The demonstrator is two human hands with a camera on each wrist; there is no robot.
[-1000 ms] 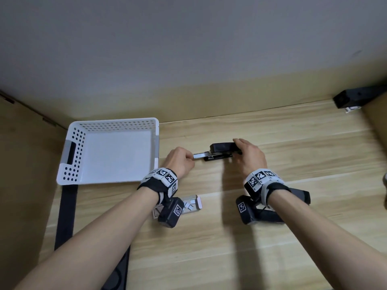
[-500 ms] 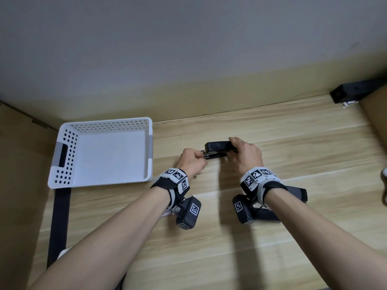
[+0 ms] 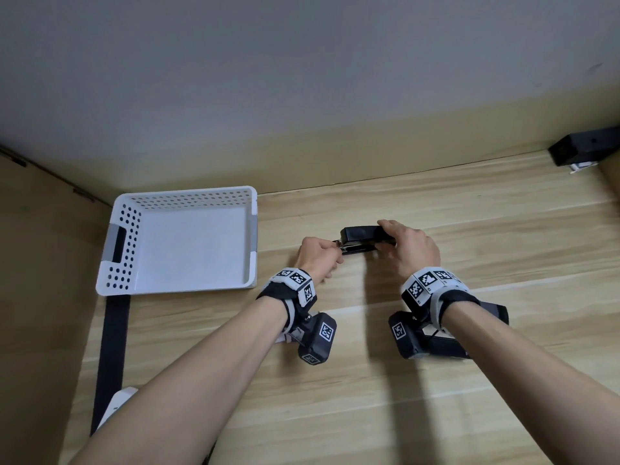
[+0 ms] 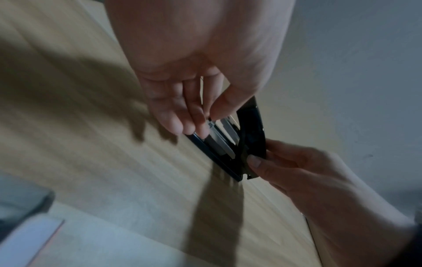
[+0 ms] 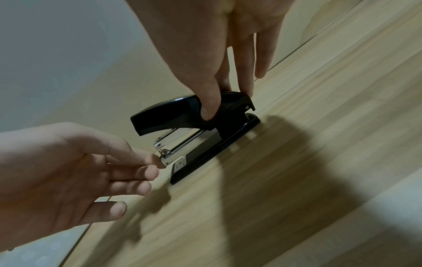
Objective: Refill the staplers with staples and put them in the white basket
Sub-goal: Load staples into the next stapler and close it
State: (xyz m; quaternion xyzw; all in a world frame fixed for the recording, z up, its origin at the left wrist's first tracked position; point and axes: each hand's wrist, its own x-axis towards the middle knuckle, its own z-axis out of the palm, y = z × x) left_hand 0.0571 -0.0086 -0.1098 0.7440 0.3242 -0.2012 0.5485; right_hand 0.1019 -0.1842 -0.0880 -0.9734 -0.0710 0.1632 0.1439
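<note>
Stapler [image 3: 364,240]: glossy black top and base; bright silver metal magazine between them (the sheen shows best in the right wrist view).
Basket [image 3: 181,200]: white all over, its walls patterned with rows of round holes; a grey band at each handle, the left handle slot dark.
Table [image 3: 469,229]: pale wood, light tan planks with fine lengthwise grain and darker streaks.
Wall [image 3: 302,78]: plain grey, shading to yellowish tan near the table.
Wrist bands [image 3: 297,280]: white blocks printed with black-and-white square marker patterns, over black straps.
Wrist cameras [image 3: 317,338]: black housings, each bearing a small black-and-white marker.
Strap [image 3: 112,347]: flat black strip below the basket.
</note>
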